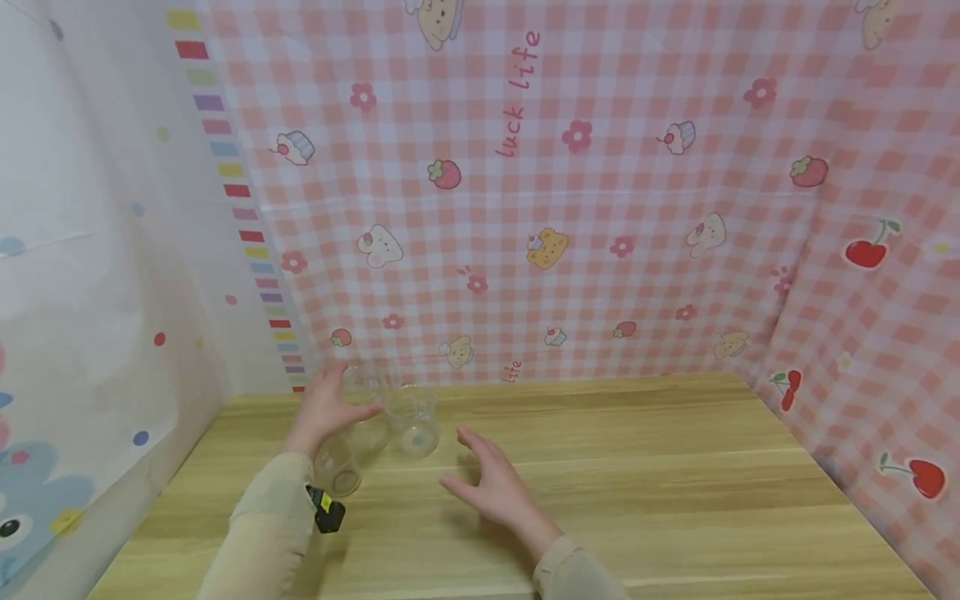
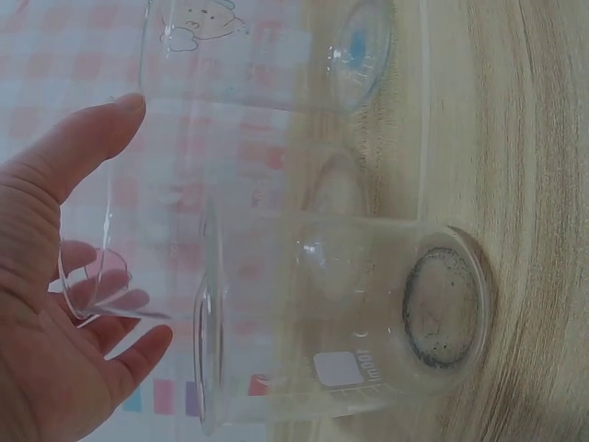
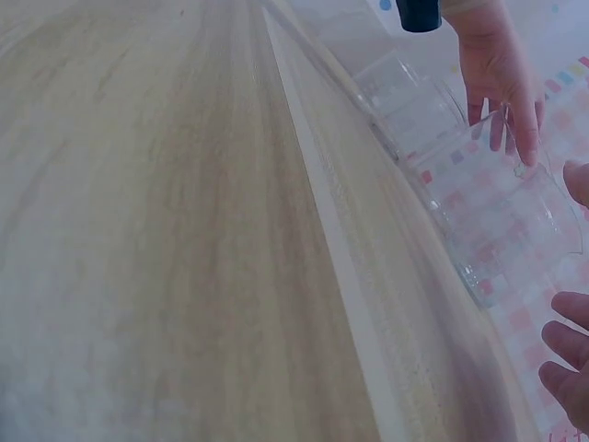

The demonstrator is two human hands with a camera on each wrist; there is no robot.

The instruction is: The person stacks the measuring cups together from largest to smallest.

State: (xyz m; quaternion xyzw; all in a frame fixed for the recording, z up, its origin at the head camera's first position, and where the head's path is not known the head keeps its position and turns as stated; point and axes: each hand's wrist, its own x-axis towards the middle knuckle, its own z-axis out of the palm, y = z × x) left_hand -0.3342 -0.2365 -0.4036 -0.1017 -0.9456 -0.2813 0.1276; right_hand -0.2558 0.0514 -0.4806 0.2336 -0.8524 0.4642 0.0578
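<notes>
Three clear glass beakers stand on the left of the table. My left hand (image 1: 324,408) grips the rear beaker (image 1: 369,429) near its rim; the thumb is on one side and the curled fingers show through the glass in the left wrist view. A smaller beaker (image 2: 345,322) with white 100ml print stands nearer me, below the left wrist. To the right is another beaker (image 1: 416,433) with a blue mark on its base. My right hand (image 1: 491,483) hovers right of the beakers, thumb and fingers spread, holding nothing.
The wood-grain table (image 1: 637,483) extends to the right. A pink checked cloth (image 1: 570,208) hangs behind it, and a white printed sheet (image 1: 90,250) hangs on the left. A black strap piece (image 1: 327,510) sits at the left wrist.
</notes>
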